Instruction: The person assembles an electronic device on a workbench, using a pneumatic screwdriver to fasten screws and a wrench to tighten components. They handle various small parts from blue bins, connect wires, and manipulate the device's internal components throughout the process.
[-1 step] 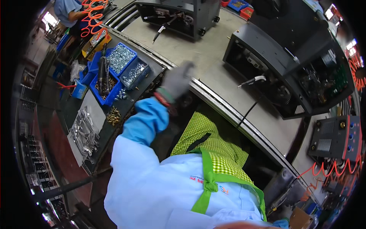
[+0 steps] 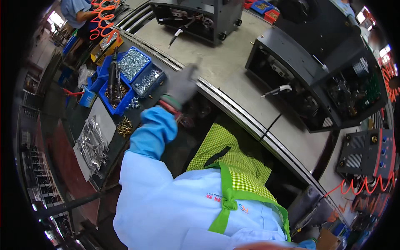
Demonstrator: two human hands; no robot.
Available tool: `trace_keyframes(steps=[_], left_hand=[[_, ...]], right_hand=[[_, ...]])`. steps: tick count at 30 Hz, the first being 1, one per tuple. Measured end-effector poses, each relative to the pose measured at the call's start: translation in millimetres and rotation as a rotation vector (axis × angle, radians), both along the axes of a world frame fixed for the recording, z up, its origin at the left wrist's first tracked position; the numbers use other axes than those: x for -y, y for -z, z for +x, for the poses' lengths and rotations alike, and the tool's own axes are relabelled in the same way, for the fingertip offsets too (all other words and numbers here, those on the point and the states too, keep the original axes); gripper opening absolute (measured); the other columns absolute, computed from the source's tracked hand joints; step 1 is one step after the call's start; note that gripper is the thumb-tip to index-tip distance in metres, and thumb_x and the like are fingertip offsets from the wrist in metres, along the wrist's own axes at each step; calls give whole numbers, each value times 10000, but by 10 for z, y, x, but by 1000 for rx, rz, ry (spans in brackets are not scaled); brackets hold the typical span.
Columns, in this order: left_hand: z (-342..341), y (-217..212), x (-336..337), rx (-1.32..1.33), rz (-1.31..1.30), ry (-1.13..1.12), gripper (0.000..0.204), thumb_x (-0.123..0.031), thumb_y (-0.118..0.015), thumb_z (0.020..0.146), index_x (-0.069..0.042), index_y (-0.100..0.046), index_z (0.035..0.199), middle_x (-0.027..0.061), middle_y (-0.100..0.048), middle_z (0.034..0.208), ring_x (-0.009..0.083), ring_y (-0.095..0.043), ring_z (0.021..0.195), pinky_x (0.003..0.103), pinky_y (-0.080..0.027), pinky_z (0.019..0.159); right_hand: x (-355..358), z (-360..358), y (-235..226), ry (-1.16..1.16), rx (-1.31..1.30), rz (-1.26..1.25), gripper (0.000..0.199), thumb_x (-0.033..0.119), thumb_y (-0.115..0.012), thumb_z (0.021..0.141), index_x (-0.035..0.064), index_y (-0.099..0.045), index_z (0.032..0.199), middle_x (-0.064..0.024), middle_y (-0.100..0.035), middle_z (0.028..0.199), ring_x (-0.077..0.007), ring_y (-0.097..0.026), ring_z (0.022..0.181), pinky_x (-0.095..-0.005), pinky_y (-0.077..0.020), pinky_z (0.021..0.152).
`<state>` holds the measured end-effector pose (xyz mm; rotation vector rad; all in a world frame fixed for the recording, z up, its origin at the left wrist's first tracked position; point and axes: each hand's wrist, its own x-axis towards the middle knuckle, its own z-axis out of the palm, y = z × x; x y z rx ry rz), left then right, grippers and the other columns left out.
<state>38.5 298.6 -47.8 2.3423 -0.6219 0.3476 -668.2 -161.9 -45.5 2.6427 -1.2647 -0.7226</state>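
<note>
Far left, thin silver metal brackets (image 2: 92,141) lie loose on the near side of the blue plastic bin heaped with silver fasteners (image 2: 133,63); closer to that bin are a black cylindrical hand tool (image 2: 112,79) and a small pile of brass-coloured fittings (image 2: 124,126). Touching its right side, or nearly, sits a second blue plastic bin of shiny silver pieces (image 2: 148,81), and just right of that hangs the grey-gloved left hand (image 2: 182,83), fingers blurred, so I can't tell whether its grip is wide, narrow or holding anything. I'd say loose pieces that small want a light fingertip pinch from above, wrist clear of the bin walls. Well right of the heaped bin, the right hand (image 2: 313,232) shows too little to read its grip.
</note>
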Motion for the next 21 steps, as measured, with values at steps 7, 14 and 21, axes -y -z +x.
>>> trace_keyframes(steps=[7,14,21], left_hand=[[1096,7,-1844,-52,627,-733,313,-386,-453,938,-125,-590,1043,182,-673,944,396,-643,888,510,-504,776],[1258,161,-2198,-28,556,-844,347,-388,-468,930,-117,-580,1116,191,-660,1018,386,-636,958,489,-502,822],[775,186,-3007,-156,463,-753,342,-347,-566,845,-68,-617,1036,212,-668,976,391,-632,943,468,-482,851]], right_hand=[[243,1325,-341,6,600,300,206,82,-567,808,19,-620,997,-162,-635,935,-340,-603,900,-410,-470,797],[-591,2823,-753,-337,611,247,194,79,-599,812,21,-613,997,-134,-625,956,-294,-611,896,-372,-476,793],[-703,3163,-676,-403,625,294,196,56,-597,775,39,-620,969,-141,-614,924,-319,-598,850,-405,-477,754]])
